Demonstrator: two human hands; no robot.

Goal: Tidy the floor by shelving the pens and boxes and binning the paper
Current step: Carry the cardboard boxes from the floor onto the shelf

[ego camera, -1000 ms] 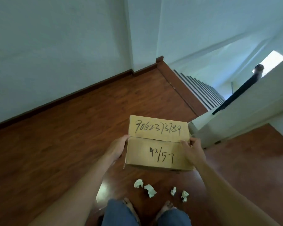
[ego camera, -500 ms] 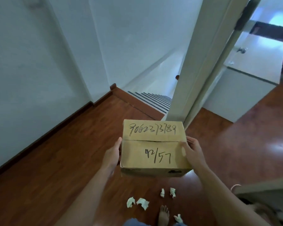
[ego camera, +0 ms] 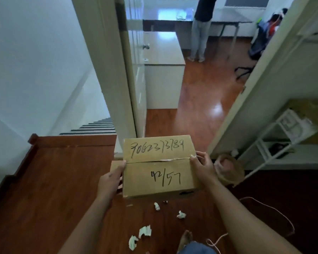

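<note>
One cardboard box, frame centre, clamped side-to-side: left hand grip, right hand grip. Shelf at right edge. Paper scraps on floor below; cord lower right. Risk: hidden footing, likely trip, box dropped.

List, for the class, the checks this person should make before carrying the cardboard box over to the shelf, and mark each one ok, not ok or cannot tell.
1. Both hands on the box: ok. The left hand and right hand press opposite sides of the cardboard box.
2. Box level: ok, top roughly flat.
3. Top flaps sealed: cannot tell; the seam looks torn.
4. Free space on the white shelf: cannot tell; it is blurred and already holds items.
5. Path underfoot: not ok. A string trails across the floor on the shelf side.
6. Paper binned: not ok. Crumpled paper scraps lie on the floor.
</note>
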